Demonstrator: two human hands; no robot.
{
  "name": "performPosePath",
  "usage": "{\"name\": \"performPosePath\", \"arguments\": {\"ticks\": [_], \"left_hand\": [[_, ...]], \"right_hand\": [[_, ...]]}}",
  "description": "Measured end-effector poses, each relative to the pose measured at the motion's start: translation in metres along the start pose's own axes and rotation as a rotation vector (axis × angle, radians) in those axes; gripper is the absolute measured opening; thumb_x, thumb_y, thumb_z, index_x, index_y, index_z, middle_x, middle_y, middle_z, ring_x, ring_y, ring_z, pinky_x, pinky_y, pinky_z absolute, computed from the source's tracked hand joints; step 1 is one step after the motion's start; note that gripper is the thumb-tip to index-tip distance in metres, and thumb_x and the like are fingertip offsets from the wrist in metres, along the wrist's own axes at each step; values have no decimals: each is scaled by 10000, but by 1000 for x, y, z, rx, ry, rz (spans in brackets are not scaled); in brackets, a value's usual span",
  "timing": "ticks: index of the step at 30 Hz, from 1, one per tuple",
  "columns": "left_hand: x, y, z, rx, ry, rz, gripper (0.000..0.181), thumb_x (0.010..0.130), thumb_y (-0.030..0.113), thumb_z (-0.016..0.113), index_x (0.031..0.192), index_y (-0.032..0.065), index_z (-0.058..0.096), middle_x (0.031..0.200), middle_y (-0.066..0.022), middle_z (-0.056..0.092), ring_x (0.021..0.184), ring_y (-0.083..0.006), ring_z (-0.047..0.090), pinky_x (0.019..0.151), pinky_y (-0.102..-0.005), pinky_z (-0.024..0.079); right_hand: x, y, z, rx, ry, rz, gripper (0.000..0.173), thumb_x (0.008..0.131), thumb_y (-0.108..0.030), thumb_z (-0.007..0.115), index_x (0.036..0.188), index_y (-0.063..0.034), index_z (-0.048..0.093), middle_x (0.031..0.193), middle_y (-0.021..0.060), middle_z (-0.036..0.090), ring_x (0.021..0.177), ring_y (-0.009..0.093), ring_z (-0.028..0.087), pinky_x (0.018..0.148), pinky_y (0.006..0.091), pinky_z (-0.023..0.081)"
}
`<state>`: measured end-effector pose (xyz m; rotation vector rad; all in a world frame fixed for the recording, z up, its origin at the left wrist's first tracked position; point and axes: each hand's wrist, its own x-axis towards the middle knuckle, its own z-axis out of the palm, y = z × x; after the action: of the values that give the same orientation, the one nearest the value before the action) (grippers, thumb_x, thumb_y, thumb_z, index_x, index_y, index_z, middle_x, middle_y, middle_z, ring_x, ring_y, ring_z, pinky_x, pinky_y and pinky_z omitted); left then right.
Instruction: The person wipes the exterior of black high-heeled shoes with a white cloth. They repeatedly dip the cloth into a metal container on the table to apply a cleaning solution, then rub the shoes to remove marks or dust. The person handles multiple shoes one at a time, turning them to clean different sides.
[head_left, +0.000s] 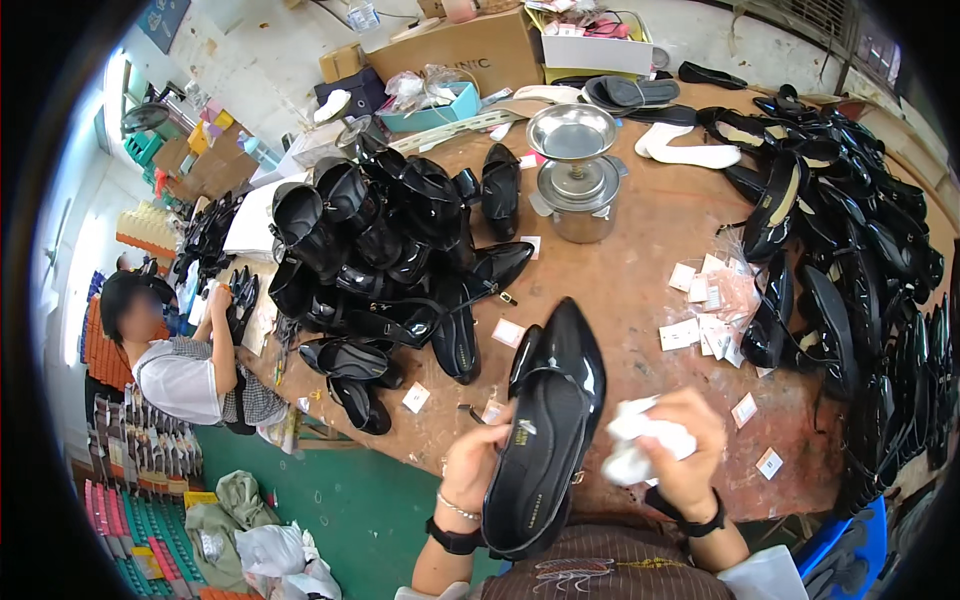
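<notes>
My left hand (474, 466) grips a black patent pointed-toe shoe (541, 442), its toe aimed away from me and its insole bearing gold writing. A second black toe (523, 361) shows behind it, mostly hidden. Bunched in my right hand (694, 442) is a white cloth (637, 442), held just right of the shoe and apart from it. To the left rises a heap of black patent shoes (375, 255), some with straps and buckles. Past the toe stands a metal pump dispenser (576, 176) with a dish top.
Many black shoes (847, 247) cover the right of the worktable (600, 300). Paper tags (720, 307) lie in a pile and scattered singly. Cardboard and white boxes (457, 60) line the back wall. A co-worker (187, 367) sits at the far left. Bags (277, 559) rest on the green floor.
</notes>
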<state>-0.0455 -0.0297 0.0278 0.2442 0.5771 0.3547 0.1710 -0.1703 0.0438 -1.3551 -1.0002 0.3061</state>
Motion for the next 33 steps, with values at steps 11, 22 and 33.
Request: {"name": "performPosePath", "arguments": {"ticks": [11,22,33], "left_hand": [[13,-19,16,383,-60,-105,605,814,190,585,1352,-72,494,1136,-174,665,959,-210,668,864,-316,549],[-2,-12,39,526,26,52,824,744,-93,717,1486,15,375,1292,-118,589,1144,-207,600,970,-329,507],[6,0,4,419,55,59,1008,608,-110,622,1548,41,290,1416,-139,512,1258,-244,541,1052,-347,440]], "right_hand": [[-9,-31,34,-240,-477,-736,291,704,-152,694,993,-130,725,907,11,635,665,118,577,546,241,521],[105,2,0,-324,-2,-370,201,725,-75,834,875,-43,703,808,102,654,705,240,645,627,327,499],[39,-12,21,83,-451,-90,129,755,-91,807,860,-60,739,835,80,688,691,214,675,593,315,523]]}}
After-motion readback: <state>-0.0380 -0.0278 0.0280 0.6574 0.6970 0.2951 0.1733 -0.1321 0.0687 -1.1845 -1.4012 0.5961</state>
